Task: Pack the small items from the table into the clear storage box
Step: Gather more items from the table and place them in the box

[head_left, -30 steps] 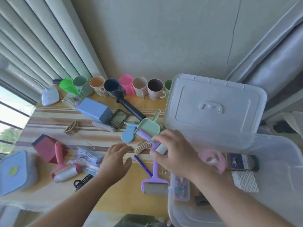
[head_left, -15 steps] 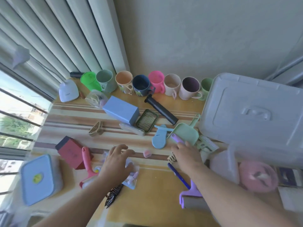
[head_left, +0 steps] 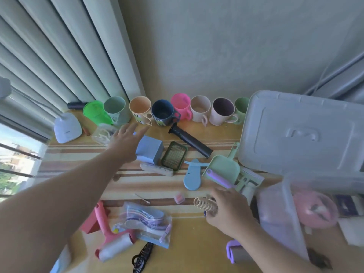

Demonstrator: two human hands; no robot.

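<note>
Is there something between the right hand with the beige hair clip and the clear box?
Nothing visible blocks it. The right hand holds the hair clip just left of the clear box, whose top is open; only the box's near wall must be cleared.

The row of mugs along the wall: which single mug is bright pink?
The pink mug, fifth from the window end, between the dark blue mug and a beige mug. The others are green, peach, beige or pale mauve.
</note>
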